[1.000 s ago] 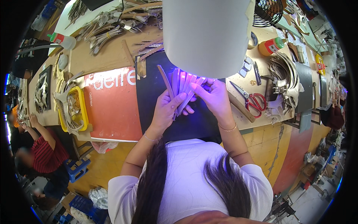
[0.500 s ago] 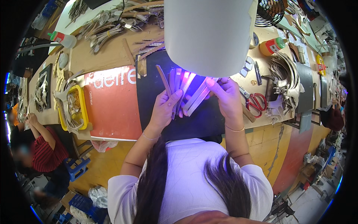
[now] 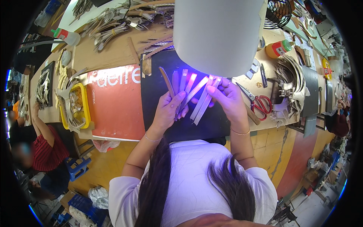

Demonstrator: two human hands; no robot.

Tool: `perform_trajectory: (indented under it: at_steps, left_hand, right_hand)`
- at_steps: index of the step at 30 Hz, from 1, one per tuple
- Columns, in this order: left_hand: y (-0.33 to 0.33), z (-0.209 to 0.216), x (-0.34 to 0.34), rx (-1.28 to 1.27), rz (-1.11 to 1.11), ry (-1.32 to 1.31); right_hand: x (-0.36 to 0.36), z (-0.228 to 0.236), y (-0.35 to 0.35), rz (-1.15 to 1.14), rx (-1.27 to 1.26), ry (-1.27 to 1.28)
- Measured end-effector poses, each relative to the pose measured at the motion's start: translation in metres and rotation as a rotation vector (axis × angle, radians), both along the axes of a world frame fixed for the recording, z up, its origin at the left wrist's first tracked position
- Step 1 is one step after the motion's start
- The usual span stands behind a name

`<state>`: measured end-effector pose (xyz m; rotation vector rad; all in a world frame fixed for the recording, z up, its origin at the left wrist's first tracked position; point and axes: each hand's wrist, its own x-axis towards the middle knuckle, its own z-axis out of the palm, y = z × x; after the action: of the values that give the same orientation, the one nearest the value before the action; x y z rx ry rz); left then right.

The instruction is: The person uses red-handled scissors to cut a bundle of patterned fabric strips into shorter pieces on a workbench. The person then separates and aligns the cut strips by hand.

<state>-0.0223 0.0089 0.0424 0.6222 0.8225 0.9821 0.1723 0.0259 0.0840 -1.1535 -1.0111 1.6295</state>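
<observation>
Under the large white lamp shade [image 3: 215, 34], both my hands are in purple light over a black mat [image 3: 155, 106]. My left hand [image 3: 169, 109] is closed on a fan of narrow strips [image 3: 183, 81], thumb pressed on top; one at its left edge is brown, the others look pale or pinkish. My right hand [image 3: 227, 99] pinches a few more pale strips [image 3: 204, 104] between thumb and fingers. Their lower ends hang free above the mat. One light strip slants up between the two hands. What the strips are made of I cannot tell.
Red-handled scissors [image 3: 261, 104] and stacked curved pieces [image 3: 293, 79] lie to the right. On the left are a red printed board [image 3: 117, 109] and a yellow basket [image 3: 87, 109]. Squeeze bottles [image 3: 279, 49] and bundled strips [image 3: 113, 32] stand farther back. Another person [image 3: 47, 149] works at the left.
The strips in my right hand have turned steeper and fanned slightly apart, and that hand has shifted a little right. My left hand keeps its hold. The whole view has shifted slightly.
</observation>
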Motion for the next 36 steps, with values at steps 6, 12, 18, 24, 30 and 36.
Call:
perform_trajectory:
  at_steps: [6,12,18,24,30,36]
  left_hand:
    - [0.000,0.001,-0.001,-0.003,-0.019,-0.088]
    - [0.001,0.002,-0.006,-0.064,-0.053,-0.267]
    - [0.002,-0.001,-0.008,-0.126,-0.133,-0.406]
    - [0.005,-0.004,-0.013,-0.114,-0.289,-0.526]
    - [0.003,-0.003,-0.014,-0.026,-0.398,-0.543]
    - [0.000,0.003,-0.013,0.004,-0.429,-0.618]
  right_hand:
    - [0.005,0.001,-0.001,-0.031,0.016,0.000]
    - [0.008,0.002,-0.003,-0.034,-0.030,-0.011]
    - [0.008,-0.001,-0.003,-0.029,0.003,-0.006]
    - [0.011,-0.003,-0.005,-0.051,0.014,-0.013]
    - [0.012,-0.005,-0.005,-0.048,0.029,0.000]
    - [0.011,0.000,-0.006,-0.042,0.012,0.006]
